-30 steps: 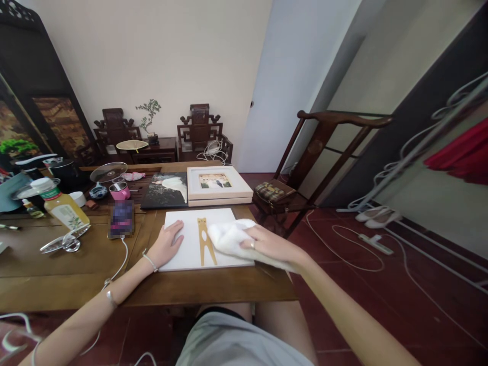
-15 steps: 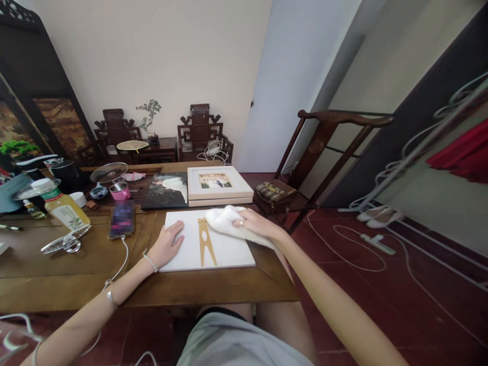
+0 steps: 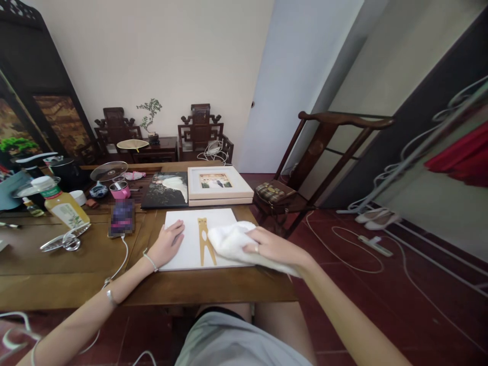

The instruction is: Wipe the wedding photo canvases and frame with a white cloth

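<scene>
A white rectangular board (image 3: 183,259) lies flat near the front edge of the wooden table (image 3: 213,290). On it is a flat tan cat-shaped figure (image 3: 202,231) with two long legs and an oval hole. My left hand (image 3: 170,245) rests on the board's left side, fingers stretched out, holding nothing. In my right hand (image 3: 269,247) a white cloth (image 3: 231,241) is bunched and pressed on the board's right part, beside the figure's legs. The cloth hides the board's right edge and hangs toward the table's right side.
Behind the board lie a white framed picture (image 3: 220,195) and a dark photo panel (image 3: 162,190). To the left are a phone (image 3: 122,218) on a cable, a clear hair claw (image 3: 66,240), a yellow bottle (image 3: 63,206) and a pink mug (image 3: 120,190). A wooden chair (image 3: 318,137) stands right.
My right hand has drawn the white cloth toward me and slightly right, from the board's far right part to its near right part. My left hand stays in place.
</scene>
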Motion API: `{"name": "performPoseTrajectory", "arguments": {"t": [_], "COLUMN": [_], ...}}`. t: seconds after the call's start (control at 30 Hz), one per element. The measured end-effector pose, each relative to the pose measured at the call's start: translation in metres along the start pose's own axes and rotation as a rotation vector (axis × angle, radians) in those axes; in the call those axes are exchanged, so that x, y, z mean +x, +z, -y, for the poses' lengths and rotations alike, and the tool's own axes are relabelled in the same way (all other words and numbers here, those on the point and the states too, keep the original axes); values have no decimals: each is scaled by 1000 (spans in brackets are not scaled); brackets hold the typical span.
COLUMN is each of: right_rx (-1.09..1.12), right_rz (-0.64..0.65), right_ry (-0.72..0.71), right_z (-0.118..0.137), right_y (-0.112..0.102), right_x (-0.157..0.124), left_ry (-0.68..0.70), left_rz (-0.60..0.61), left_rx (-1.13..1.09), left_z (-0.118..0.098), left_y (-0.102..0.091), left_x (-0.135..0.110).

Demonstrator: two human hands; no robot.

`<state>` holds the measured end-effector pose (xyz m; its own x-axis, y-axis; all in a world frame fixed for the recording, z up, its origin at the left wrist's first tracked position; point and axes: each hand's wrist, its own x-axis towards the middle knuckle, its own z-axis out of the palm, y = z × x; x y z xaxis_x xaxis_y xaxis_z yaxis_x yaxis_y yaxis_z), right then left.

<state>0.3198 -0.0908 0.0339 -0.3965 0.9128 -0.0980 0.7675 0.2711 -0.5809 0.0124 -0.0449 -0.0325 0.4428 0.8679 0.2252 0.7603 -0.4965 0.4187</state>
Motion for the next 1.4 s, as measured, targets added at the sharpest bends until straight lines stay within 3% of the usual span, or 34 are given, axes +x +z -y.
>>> {"name": "performPoseTrajectory", "arguments": {"t": [0.1, 0.2, 0.3, 0.5, 0.63, 0.83, 1.0, 1.1, 1.2, 1.4], "right_rx": [-53, -51, -4, -25, -63, -149, -130, -114, -137, -228], "right_rz": [88, 74, -29, -245, -251, -166, -63, -58, -116, -205], "right_ry": [-8, 11, -3, -168, -221, -422, -437, -405, -318, -234], "right_z": [10, 12, 7, 12, 30, 47, 61, 66, 62, 52], "right_y": [-3, -4, -2, 14, 37, 64, 68, 66, 62, 48], "right_x": [-26, -26, 1, 73, 87, 43, -10, -19, -1, 72], "left_ry": [13, 18, 21, 0, 8, 19, 12, 14, 20, -4], "left_rz": [-9, 0, -3, 17, 15, -4, 0, -8, -19, -13], "left_rx": [-2, 0, -6, -1, -5, -19, -17, -28, -35, -83], "left_z": [1, 2, 2, 0, 0, 2, 0, 0, 2, -1], "left_y": [1, 1, 1, -1, -1, 1, -1, -1, 1, -1], "left_x": [0, 0, -1, 0, 0, -1, 0, 0, 0, 0]}}
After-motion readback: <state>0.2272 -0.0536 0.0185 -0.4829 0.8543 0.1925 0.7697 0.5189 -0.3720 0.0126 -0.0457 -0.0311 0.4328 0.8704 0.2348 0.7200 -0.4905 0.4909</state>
